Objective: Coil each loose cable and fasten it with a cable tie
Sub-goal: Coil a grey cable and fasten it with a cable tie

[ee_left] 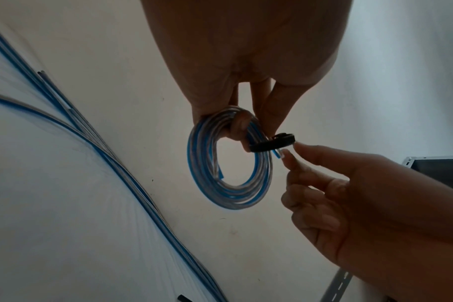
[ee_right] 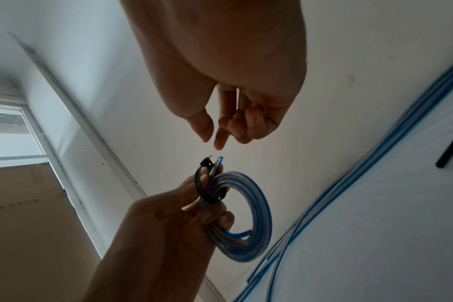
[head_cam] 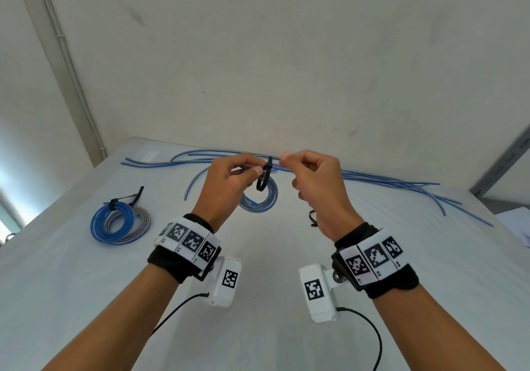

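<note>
The left hand (head_cam: pixel 226 182) holds a small blue coil (ee_left: pixel 228 163) above the table (head_cam: pixel 272 327), fingers pinching its top, where a black cable tie (head_cam: pixel 265 177) loops. The right hand (head_cam: pixel 312 178), fingers curled and holding nothing, hovers just beside. The coil looks light and springy; best gripped at the tie

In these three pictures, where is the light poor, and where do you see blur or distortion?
Head view: bright and even, though the wide lens bends the table edges. Left wrist view: backlit by the pale wall, so the left hand is dark; the coil stays sharp. Right wrist view: also dim, with the loose cables smeared at the right edge.
</note>
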